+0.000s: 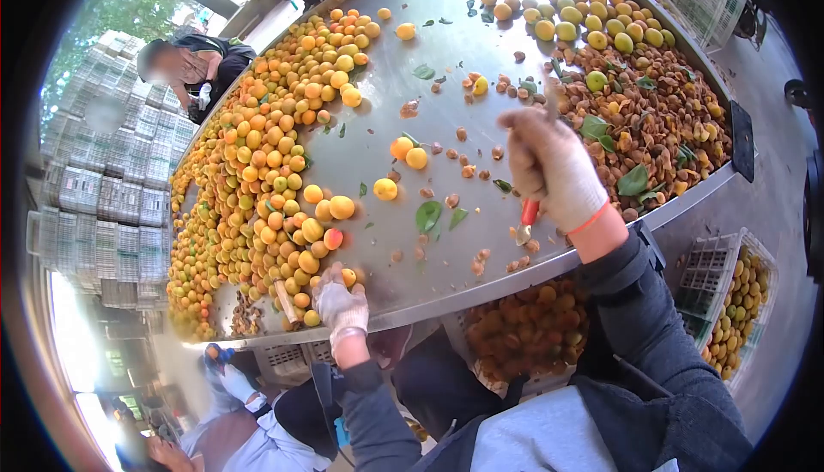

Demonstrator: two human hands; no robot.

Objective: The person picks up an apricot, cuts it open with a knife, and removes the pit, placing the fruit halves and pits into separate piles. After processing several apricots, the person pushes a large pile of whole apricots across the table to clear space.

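Observation:
My left hand (pixel 340 302), in a pale glove, is at the near edge of a large heap of apricots (pixel 266 146). Its fingers and thumb close around an orange apricot (pixel 348 277). Over the right half of the metal table my right hand (pixel 554 167), also gloved, is closed on a small red-handled tool (pixel 530 211). A short metal end of the tool points down toward the tabletop; the rest is hidden in the fist. Beside the right hand lies a pile of brown pits and scraps (pixel 661 129) with green leaves in it.
The metal table (pixel 369 240) has a raised rim. Greenish-yellow apricots (pixel 601 17) lie at its far right. Crates of fruit (pixel 730 300) stand below, on the right and under the near edge. Co-workers (pixel 206 69) are at the left, and stacked crates (pixel 112 163) rise behind.

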